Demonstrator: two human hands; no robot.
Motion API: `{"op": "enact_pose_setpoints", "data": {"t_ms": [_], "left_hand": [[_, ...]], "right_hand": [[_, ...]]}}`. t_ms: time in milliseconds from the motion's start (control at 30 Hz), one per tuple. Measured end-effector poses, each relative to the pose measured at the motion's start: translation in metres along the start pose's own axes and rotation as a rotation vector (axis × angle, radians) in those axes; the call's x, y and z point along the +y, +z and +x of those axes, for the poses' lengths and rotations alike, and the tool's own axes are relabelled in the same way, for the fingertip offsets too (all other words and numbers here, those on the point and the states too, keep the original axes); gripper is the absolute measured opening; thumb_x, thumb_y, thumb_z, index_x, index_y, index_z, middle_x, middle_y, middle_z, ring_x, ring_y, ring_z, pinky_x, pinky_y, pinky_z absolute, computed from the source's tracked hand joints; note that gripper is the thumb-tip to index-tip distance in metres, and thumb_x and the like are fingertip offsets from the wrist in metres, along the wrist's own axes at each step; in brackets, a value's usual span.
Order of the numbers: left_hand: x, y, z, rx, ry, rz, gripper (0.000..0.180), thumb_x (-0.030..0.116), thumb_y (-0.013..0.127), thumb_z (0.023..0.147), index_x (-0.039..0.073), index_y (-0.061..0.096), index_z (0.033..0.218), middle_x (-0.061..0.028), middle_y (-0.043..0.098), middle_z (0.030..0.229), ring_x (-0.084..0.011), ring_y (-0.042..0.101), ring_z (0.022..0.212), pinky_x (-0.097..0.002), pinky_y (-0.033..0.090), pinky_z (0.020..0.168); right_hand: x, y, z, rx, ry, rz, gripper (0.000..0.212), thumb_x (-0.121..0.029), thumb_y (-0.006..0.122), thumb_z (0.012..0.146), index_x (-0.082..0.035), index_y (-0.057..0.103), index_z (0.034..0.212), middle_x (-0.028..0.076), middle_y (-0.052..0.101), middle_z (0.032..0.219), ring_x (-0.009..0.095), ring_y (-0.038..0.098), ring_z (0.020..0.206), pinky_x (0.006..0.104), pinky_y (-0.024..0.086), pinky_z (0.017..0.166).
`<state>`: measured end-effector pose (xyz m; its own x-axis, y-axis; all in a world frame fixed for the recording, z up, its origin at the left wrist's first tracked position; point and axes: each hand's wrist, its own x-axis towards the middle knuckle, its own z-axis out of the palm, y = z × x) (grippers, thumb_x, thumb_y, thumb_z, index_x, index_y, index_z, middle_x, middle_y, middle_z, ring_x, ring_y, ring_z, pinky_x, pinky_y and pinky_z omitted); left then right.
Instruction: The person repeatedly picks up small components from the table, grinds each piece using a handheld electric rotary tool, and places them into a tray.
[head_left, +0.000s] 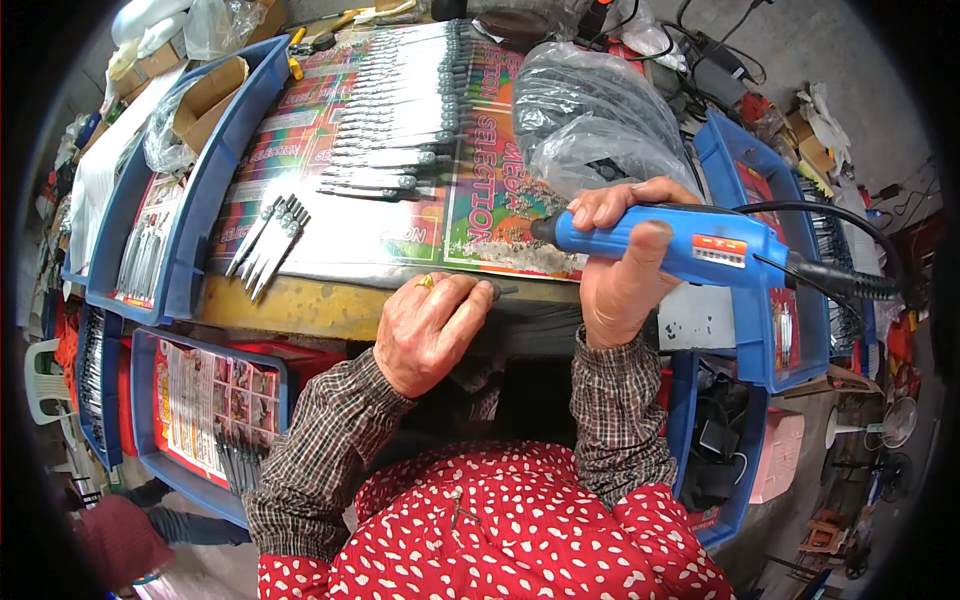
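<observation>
My right hand (622,275) is wrapped round a blue electric screwdriver (690,245). Its dark nose points left, over the front part of the table, and a black cable runs off its right end. My left hand (432,328) is closed at the table's front edge. A small dark rod (508,291) pokes out past its fingertips, and the rest of it is hidden in the fingers. Beyond the left hand lies a long row of slim silver pen-like pieces (395,130) with dark ends. A smaller bunch of similar pieces (270,245) lies nearer, at the left.
Clear plastic bags with dark contents (600,115) lie at the table's back right. Blue trays stand on both sides: a long left tray (185,255), a lower left tray (145,400), a right tray (720,150) and a lower right bin (745,480). A person (120,545) is at lower left.
</observation>
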<state>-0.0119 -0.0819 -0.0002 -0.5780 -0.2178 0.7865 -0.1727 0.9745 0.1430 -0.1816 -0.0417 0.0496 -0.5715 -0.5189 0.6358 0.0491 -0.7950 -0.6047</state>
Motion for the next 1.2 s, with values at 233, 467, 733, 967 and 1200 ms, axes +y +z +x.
{"op": "enact_pose_setpoints", "data": {"t_ms": [233,467,733,967,1200], "left_hand": [[-0.001,0.002,0.002,0.030,0.003,-0.008,0.028,0.002,0.061,0.065,0.000,0.058,0.094,-0.0073,0.057,0.080,-0.0185,0.054,0.064,-0.0299,0.045,0.057],[0.000,-0.002,0.001,-0.023,0.021,0.026,0.028,0.003,0.061,0.065,0.002,0.058,0.093,-0.0060,0.056,0.080,-0.0173,0.054,0.065,-0.0295,0.046,0.057],[0.001,0.001,0.000,0.023,-0.026,0.005,0.024,0.000,0.064,0.064,0.000,0.058,0.087,-0.0064,0.057,0.078,-0.0182,0.054,0.064,-0.0295,0.045,0.055],[0.002,-0.001,0.003,0.035,-0.041,-0.050,0.026,-0.005,0.069,0.061,0.000,0.056,0.082,-0.0104,0.059,0.078,-0.0239,0.059,0.066,-0.0312,0.047,0.056],[0.003,-0.002,0.005,0.034,-0.047,-0.063,0.027,-0.007,0.069,0.060,0.000,0.055,0.082,-0.0114,0.059,0.079,-0.0248,0.059,0.067,-0.0324,0.047,0.057]], "right_hand": [[-0.025,0.009,-0.007,-0.004,0.066,-0.109,0.057,-0.060,0.059,0.074,-0.009,0.045,0.096,0.004,0.048,0.066,0.018,0.050,0.058,0.0367,0.043,0.062],[-0.033,0.005,-0.014,-0.043,0.097,0.007,0.057,-0.053,0.065,0.074,-0.008,0.040,0.098,0.007,0.051,0.068,0.019,0.054,0.060,0.0363,0.046,0.062],[-0.040,0.008,-0.017,-0.046,0.099,0.042,0.060,-0.058,0.063,0.073,-0.009,0.040,0.098,0.006,0.051,0.068,0.019,0.054,0.059,0.0361,0.046,0.061],[-0.043,0.011,-0.020,-0.035,0.101,0.052,0.060,-0.058,0.063,0.073,-0.009,0.041,0.099,0.006,0.050,0.066,0.020,0.054,0.057,0.0359,0.046,0.059],[-0.040,0.009,-0.018,-0.083,0.081,0.100,0.059,-0.057,0.064,0.072,-0.009,0.041,0.098,0.006,0.050,0.066,0.020,0.054,0.058,0.0359,0.046,0.060]]}}
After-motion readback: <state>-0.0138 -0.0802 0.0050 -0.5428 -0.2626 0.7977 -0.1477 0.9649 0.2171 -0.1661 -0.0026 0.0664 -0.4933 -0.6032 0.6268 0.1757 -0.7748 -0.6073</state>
